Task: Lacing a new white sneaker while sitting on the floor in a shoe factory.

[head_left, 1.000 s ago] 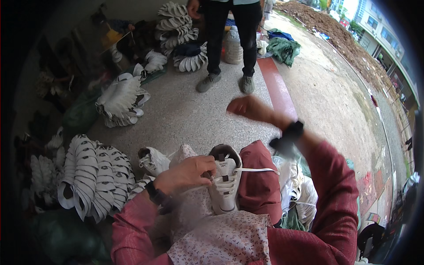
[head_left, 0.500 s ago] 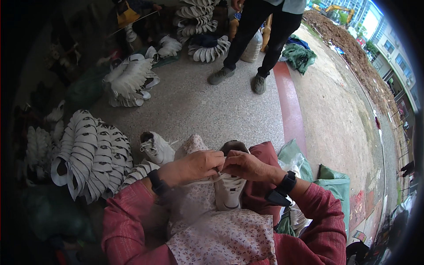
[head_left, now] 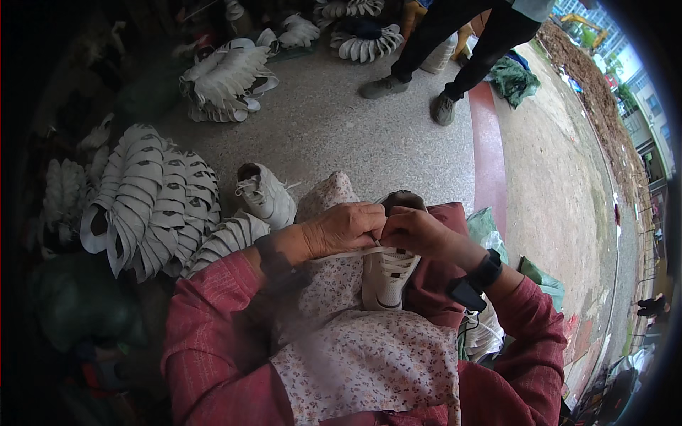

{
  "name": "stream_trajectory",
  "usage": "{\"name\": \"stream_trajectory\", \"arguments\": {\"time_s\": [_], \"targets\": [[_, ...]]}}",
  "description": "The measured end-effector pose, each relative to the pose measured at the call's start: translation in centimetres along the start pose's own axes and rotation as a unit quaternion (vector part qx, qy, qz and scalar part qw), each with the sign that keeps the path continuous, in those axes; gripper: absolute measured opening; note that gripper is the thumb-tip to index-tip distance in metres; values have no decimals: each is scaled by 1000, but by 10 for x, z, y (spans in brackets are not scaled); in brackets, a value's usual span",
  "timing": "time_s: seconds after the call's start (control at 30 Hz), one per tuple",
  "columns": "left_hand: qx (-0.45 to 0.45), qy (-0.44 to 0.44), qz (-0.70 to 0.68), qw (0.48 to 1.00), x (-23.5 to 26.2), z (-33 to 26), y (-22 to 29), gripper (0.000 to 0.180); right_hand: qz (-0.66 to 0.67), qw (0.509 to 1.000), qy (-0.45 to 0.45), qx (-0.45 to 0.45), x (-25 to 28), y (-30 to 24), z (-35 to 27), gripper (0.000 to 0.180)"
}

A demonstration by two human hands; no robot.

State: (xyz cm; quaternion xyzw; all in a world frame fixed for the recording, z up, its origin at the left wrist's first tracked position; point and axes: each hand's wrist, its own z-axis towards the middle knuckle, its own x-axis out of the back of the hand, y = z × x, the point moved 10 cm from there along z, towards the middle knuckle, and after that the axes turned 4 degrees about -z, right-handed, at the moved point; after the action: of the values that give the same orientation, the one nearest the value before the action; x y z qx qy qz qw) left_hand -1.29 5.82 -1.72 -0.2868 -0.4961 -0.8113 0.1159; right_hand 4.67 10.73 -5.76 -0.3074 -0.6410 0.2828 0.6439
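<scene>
A white shoe upper [head_left: 386,285] with a dark collar lies over my lap, its toe towards me, and crisscrossed lacing runs up its front. Above it my left hand [head_left: 346,228] is closed, with the fingertips pinching a white shoelace [head_left: 339,255] that trails to the left. Close against it, my right hand [head_left: 420,233] is also closed, with thumb and fingers pressed together on the lace near the eyelets. Both hands' fingertips nearly meet, and the exact eyelet is hidden. Under the upper spreads a floral apron [head_left: 376,355].
A laced white shoe upper [head_left: 270,201] rests at left above a row of stacked uppers [head_left: 229,240]. Large stacks of white uppers [head_left: 145,195] stand farther left. Ahead, a person in dark trousers [head_left: 455,39] stands on the speckled floor [head_left: 334,131]. Green sacking [head_left: 543,282] lies right.
The whole view has shifted, so my hands and the shoe upper sit higher and slightly farther right. Both hands keep pinching the shoelace, with little change between them.
</scene>
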Motion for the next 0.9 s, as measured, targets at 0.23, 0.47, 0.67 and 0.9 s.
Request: {"name": "stream_trajectory", "arguments": {"time_s": [0.23,0.47,0.67,0.9], "targets": [[17,-20,14,1000,-3,-2,2,18,-489,865,108,32,63,-50,-13,21],[74,-74,-1,995,-8,5,3,14,133,962,81,-224,73,12,-38,19],[57,-69,122,989,-20,14,9,21,696,676,200,-135,36,15,-25,25],[237,-102,-235,937,-26,-5,-28,22,688,643,321,-102,86,92,-58,18]]}}
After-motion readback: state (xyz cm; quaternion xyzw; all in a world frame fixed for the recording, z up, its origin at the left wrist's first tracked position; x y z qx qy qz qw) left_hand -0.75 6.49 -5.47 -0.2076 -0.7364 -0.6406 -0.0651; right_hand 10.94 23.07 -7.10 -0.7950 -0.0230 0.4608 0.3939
